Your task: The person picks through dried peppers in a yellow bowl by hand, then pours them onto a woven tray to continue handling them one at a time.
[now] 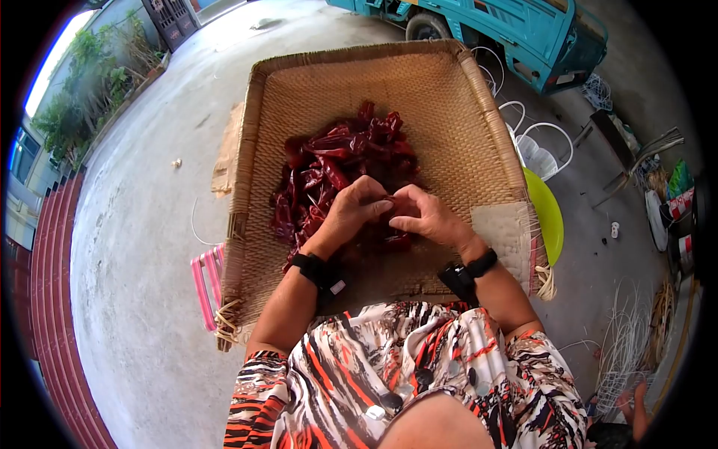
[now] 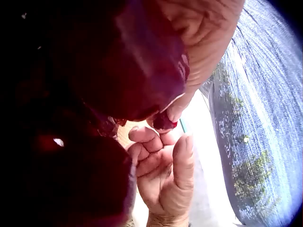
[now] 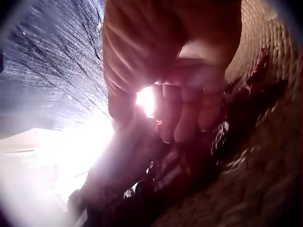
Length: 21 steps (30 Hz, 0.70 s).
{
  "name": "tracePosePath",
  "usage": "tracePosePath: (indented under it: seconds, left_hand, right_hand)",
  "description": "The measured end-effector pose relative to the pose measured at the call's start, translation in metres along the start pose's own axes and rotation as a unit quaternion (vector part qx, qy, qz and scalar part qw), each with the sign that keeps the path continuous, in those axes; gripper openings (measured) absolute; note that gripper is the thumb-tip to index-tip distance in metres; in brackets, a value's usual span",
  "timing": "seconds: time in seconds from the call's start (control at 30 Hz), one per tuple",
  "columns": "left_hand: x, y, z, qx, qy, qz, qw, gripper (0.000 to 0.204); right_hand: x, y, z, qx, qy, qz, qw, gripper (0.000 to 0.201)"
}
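Both hands meet over a heap of dark red, glossy chili peppers in a wide woven basket. In the left wrist view, my left hand pinches a small red chili pepper between thumb and finger; much of it is hidden. My right hand is close beside it, fingers loosely bent toward the pepper and thumb standing apart from them. Large dark peppers fill the near part of that view. Below the right hand lie more peppers, blurred by glare.
A cloth patch covers the basket's right front corner. A yellow-green basin and white buckets stand to its right, a pink-striped stool to its left. A teal three-wheeled truck is parked behind.
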State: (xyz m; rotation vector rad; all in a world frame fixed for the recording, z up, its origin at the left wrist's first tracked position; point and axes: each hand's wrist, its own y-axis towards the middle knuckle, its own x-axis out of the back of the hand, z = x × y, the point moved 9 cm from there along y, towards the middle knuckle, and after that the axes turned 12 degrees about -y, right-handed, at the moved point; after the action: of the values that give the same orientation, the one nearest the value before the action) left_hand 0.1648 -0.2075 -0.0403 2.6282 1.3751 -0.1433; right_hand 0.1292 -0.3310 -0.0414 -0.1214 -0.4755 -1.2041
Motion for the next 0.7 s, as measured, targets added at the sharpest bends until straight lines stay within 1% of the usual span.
tracePosePath:
  seconds: [0.03, 0.1, 0.2, 0.3, 0.4, 0.43, 0.5, 0.53, 0.6, 0.67, 0.7]
  left_hand:
    - [0.0, 0.0, 0.001, -0.004, -0.029, -0.002, 1.0, 0.014]
    - [-0.001, 0.001, -0.001, -0.025, -0.025, 0.002, 0.999, 0.015]
    - [0.0, 0.0, -0.002, -0.035, -0.006, 0.006, 0.999, 0.016]
    - [0.0, 0.0, -0.003, -0.03, 0.005, 0.008, 1.0, 0.018]
    - [0.003, 0.001, 0.0, -0.038, 0.012, -0.004, 0.999, 0.018]
    - [0.004, 0.001, 0.0, -0.043, 0.014, -0.01, 0.999, 0.018]
    - [0.002, 0.0, 0.001, -0.016, -0.012, -0.001, 1.0, 0.019]
    - [-0.001, -0.001, 0.0, -0.002, -0.025, 0.004, 1.0, 0.019]
    - [-0.001, -0.001, -0.004, 0.005, -0.017, -0.017, 1.0, 0.02]
    - [0.001, -0.001, -0.001, -0.001, -0.013, -0.03, 0.999, 0.022]
    - [0.002, 0.0, -0.002, -0.025, 0.052, -0.022, 0.998, 0.022]
  right_hand:
    - [-0.003, 0.001, -0.005, -0.026, 0.01, 0.006, 1.0, 0.03]
    - [-0.009, 0.001, -0.015, -0.079, 0.029, 0.018, 0.996, 0.031]
    - [-0.01, 0.002, -0.021, -0.081, 0.071, 0.038, 0.993, 0.033]
    - [-0.011, -0.002, -0.009, -0.065, 0.058, 0.054, 0.995, 0.028]
    - [-0.01, -0.004, 0.003, -0.063, 0.144, 0.053, 0.986, 0.025]
    - [-0.01, -0.003, 0.003, -0.067, 0.143, 0.053, 0.986, 0.024]
    - [-0.01, -0.002, -0.001, -0.075, 0.141, 0.053, 0.986, 0.022]
    - [-0.009, -0.001, -0.007, -0.083, 0.136, 0.048, 0.986, 0.023]
    - [-0.003, -0.001, -0.019, -0.099, 0.128, 0.037, 0.986, 0.023]
    - [0.024, -0.002, -0.018, -0.091, 0.126, -0.053, 0.986, 0.023]
    - [0.038, -0.004, -0.017, -0.087, 0.124, -0.098, 0.984, 0.022]
